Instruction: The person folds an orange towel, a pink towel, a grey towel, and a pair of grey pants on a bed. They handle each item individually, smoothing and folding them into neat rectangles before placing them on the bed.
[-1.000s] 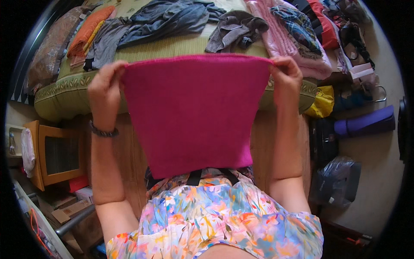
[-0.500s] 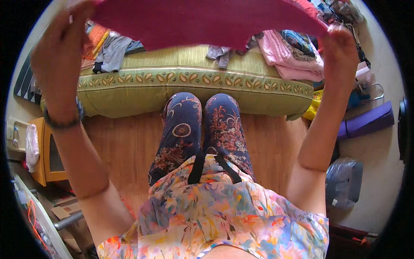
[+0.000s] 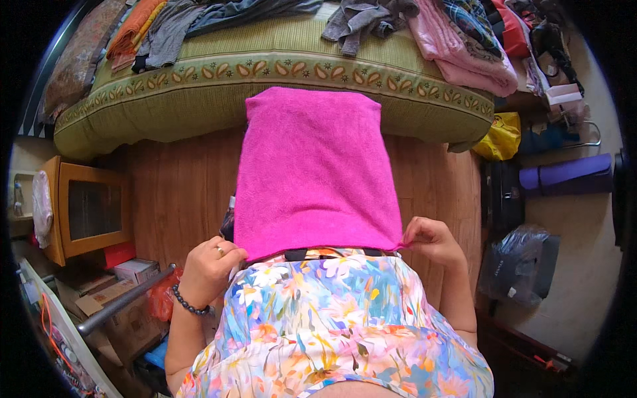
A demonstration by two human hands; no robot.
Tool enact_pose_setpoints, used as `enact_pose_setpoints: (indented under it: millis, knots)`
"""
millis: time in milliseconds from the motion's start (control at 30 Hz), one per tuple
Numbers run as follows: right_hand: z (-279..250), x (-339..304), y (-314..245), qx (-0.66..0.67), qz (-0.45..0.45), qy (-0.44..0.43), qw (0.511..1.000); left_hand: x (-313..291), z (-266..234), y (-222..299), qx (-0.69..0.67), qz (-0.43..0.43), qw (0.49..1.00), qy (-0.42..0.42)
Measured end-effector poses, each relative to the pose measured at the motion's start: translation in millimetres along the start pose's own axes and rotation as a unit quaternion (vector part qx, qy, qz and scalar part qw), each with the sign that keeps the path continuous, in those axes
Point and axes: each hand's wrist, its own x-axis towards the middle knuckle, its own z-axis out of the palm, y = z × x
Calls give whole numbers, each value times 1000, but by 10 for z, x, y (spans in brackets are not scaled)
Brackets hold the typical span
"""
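A bright pink towel lies spread flat over my lap and thighs, its far edge over my knees beside the bed. My left hand, with a ring and a dark beaded bracelet at the wrist, pinches the towel's near left corner. The near right corner is between the thumb and fingers of my right hand. A slight crease runs across the cloth close to its near edge. My flowered top shows just below the towel, and most of my patterned trousers are hidden under it.
Ahead stands a bed with a green cover, bearing grey garments, orange cloth and a folded pink blanket. Left are a wooden cabinet and cardboard boxes. Right are a yellow bag and a rolled purple mat.
Both hands have come down and toward me from their raised position. The towel, held up in the air before, now lies across my lap, its corners still gripped.
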Motion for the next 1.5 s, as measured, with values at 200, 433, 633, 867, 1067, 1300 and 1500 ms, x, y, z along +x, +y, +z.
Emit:
enact_pose_setpoints:
  millis: [200, 433, 633, 867, 1067, 1300, 1500]
  knots:
    - [64, -23, -301, 22, 55, -88, 994, 101, -240, 10, -123, 8, 987, -98]
    - [-406, 672, -568, 16, -121, -96, 988, 810, -460, -587, -409, 11, 911, -47]
    - [-720, 1923, -416, 190, -193, 213, 939, 1820, 51, -1477, -638, -205, 736, 101]
    - [-617, 2396, 261, 173, -55, 310, 933, 1862, 782, -1738, -663, -296, 666, 171]
    - [-543, 2544, 174, 39, -181, 386, 904, 2035, 728, -1730, -536, -232, 772, 251]
    - [-611, 2340, 507, 18, 21, 339, 941, 1430, 1205, -2250, -517, -366, 770, 80]
    - [-430, 2060, 413, 143, 41, 223, 963, 1398, 966, -1449, -696, -335, 627, 97]
